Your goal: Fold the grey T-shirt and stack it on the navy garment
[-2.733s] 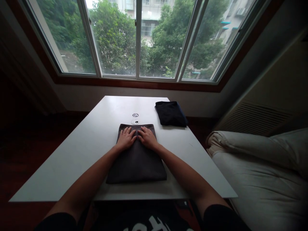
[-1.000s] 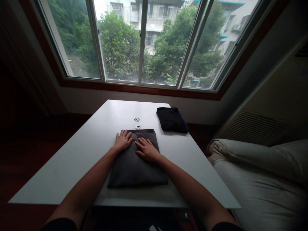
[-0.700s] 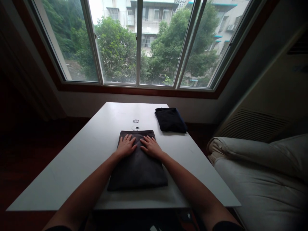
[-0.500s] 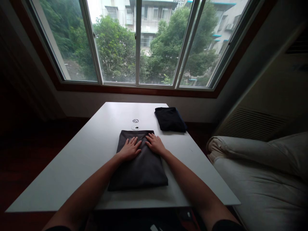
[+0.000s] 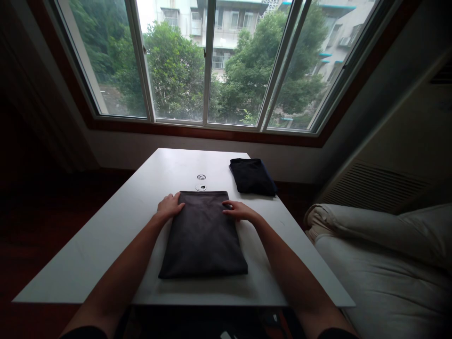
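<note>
Dark grey cloth (image 5: 203, 235), folded into a flat rectangle, lies in the middle of your white bench (image 5: 116, 221) with its long axis running straight away from you, towards the window. Your left hand (image 5: 168, 206) sits at its far left corner and your right hand (image 5: 239, 210) at its far right edge, so the cloth lies between the two, both about equally near. Each grip is loosely curled with fingers on the cloth's edge; you cannot tell whether either has pinched it. A black folded cloth (image 5: 252, 176) lies well apart, far right.
</note>
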Available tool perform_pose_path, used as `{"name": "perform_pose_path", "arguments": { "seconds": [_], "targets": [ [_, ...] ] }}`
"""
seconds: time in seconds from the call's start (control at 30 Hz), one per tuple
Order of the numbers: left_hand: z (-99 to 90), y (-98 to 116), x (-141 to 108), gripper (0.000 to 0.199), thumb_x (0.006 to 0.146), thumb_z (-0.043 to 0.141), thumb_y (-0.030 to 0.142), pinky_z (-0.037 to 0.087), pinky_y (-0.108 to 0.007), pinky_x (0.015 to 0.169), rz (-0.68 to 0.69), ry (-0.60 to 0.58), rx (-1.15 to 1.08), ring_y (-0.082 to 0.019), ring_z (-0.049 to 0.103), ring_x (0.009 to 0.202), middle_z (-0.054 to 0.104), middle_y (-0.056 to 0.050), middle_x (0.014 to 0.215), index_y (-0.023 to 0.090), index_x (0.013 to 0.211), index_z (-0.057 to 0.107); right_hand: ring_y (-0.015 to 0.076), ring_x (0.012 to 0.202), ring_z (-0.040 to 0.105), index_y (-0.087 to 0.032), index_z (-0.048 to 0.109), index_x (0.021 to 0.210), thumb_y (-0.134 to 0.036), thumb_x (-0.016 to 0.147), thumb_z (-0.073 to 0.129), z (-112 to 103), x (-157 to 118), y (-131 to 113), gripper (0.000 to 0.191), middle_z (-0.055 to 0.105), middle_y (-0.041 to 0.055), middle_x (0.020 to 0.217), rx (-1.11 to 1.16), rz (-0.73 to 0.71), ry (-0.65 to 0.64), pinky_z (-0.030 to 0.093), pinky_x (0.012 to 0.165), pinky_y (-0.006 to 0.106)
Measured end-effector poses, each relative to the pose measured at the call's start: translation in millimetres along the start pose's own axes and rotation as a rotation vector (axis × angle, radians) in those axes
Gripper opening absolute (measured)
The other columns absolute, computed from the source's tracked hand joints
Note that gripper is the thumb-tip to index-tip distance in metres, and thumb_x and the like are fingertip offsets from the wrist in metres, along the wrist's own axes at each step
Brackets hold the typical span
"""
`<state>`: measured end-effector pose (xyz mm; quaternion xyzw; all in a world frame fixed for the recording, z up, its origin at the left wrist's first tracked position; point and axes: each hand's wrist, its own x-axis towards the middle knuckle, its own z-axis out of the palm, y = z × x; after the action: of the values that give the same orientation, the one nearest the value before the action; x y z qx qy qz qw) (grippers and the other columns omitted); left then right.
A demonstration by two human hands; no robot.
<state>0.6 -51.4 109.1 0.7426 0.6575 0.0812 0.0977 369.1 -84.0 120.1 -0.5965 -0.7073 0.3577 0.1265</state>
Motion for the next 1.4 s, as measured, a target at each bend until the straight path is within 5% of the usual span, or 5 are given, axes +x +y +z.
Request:
{"name": "perform_pose_path", "arguments": {
  "seconds": [0.13,0.4,0.53,0.83,1.4],
  "targets": [
    [-12.5,-8,3,0.083,0.085,0.070,0.055,0.048,-0.040,0.104,0.111,-0.193,-0.304,-0.037,0.060,0.130,0.062,-0.017,0.146,0.018,0.156,0.049,0.0138,0.062,0.064,-0.026,0.059,0.147,-0.049,0.085,0.081,-10,-4,10,0.069,0.068,0.0013,0.086,0.349,-0.025,-0.295,0.055,0.055,0.024],
    [-29.8,-27,-5,0.088,0.073,0.087,0.050,0.052,-0.028,0.063,0.224,-0.558,-0.820,-0.020,0.067,0.076,0.073,-0.007,0.101,0.022,0.151,0.058,0.0135,0.078,0.065,-0.024,0.072,0.130,-0.036,0.079,0.083,-9,-5,11,0.054,0.073,0.0060,0.111,0.541,-0.158,-0.281,0.055,0.062,0.020],
    [-19.1,-27,2,0.068,0.075,0.084,0.043,0.057,-0.035,0.087,0.348,-0.410,-0.934,-0.028,0.069,0.106,0.073,-0.011,0.126,0.019,0.137,0.071,0.0144,0.069,0.062,-0.018,0.081,0.110,-0.026,0.080,0.073,-1,5,11,0.032,0.075,0.0042,0.092,0.324,-0.227,-0.206,0.050,0.060,0.023],
    [13.7,-10,23,0.065,0.092,0.060,0.032,0.041,-0.047,0.120,0.269,0.337,-0.604,-0.030,0.050,0.144,0.060,-0.009,0.150,0.023,0.156,0.052,0.0223,0.103,0.068,-0.022,0.076,0.124,-0.022,0.092,0.057,13,32,19,0.037,0.066,0.0112,0.131,0.173,-0.400,0.639,0.058,0.092,0.036],
    [38.8,62,-22,0.067,0.102,0.050,0.058,0.014,-0.059,0.127,0.332,0.008,-0.100,-0.038,0.019,0.160,0.026,-0.013,0.173,0.025,0.161,0.044,0.0350,0.158,0.027,-0.026,0.050,0.158,-0.053,0.104,0.057,76,6,-29,0.061,0.035,0.0131,0.169,-0.440,-0.428,0.276,0.024,0.127,0.058]
  ]
}}
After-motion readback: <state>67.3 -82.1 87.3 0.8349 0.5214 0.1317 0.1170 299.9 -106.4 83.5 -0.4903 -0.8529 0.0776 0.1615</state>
